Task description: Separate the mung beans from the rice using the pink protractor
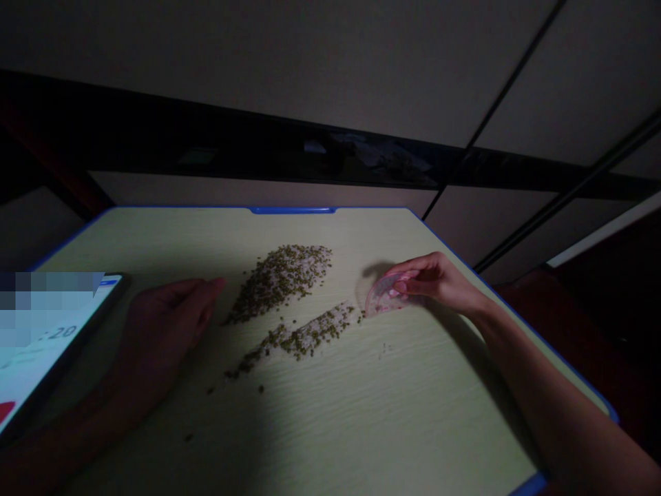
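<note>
A clear pink protractor (381, 296) stands tilted with its edge on the table, pinched between the thumb and fingers of my right hand (428, 279). Just left of it lies a narrow strip of mixed green beans and pale grains (315, 334), which look like mung beans and rice. A larger heap of the same mix (284, 275) sits behind that strip. In shadow at the left, my left hand (168, 324) rests near the heap with its fingers closed. Whether anything is inside those fingers is hidden.
The light wooden table (361, 413) has a blue rim and a blue handle (292, 210) at its far edge. A lit screen (46, 344) stands at the left, beside my left hand. Pale cabinet panels (289, 76) rise behind. A few stray beans (261, 389) lie in front.
</note>
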A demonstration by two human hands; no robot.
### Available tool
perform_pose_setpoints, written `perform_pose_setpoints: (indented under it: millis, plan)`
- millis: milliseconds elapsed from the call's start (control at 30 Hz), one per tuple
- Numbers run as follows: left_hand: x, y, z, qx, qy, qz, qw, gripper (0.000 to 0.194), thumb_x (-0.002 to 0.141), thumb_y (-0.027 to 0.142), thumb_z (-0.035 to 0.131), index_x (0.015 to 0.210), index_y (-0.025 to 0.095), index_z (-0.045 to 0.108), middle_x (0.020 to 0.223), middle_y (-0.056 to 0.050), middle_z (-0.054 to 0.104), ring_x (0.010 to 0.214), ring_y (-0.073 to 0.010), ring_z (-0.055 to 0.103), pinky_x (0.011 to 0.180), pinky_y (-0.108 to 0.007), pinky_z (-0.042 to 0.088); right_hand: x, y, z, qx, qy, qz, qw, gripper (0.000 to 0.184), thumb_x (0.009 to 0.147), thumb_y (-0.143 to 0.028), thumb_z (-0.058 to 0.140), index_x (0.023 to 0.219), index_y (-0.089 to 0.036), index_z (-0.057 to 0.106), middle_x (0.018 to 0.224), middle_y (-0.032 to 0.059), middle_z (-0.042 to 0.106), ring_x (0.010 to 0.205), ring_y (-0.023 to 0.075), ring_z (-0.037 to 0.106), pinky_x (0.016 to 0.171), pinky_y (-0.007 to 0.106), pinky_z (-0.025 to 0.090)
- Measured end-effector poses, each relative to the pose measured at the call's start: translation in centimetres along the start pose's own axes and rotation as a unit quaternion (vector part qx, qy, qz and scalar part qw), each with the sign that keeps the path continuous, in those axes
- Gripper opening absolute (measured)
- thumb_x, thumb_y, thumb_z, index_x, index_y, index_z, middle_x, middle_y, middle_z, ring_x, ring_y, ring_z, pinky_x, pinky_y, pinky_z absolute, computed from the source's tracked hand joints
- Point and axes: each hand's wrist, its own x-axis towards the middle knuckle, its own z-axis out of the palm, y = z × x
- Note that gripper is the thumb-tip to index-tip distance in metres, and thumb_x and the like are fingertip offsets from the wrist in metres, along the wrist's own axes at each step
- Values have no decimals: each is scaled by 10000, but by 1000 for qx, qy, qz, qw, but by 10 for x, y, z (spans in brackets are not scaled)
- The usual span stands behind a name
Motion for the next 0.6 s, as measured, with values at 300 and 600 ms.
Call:
perform_pose_setpoints:
  millis: [300,600]
  plan:
    - [-2,4,1,11,0,7,1000,375,680,342,499,365,196,360,309,68,314,335,-73,288,403,-224,242,1,3,2,15,-10,-10,1000,226,614,-168,712,839,-161,729,646,40,713,556,141,629,523,263,465]
    - [0,0,0,5,-3,6,1000,378,676,346,504,358,196,362,301,68,303,328,-73,277,391,-227,224,0,2,7,27,-25,3,999,200,625,-157,715,825,-158,728,618,20,693,518,105,584,475,222,408]
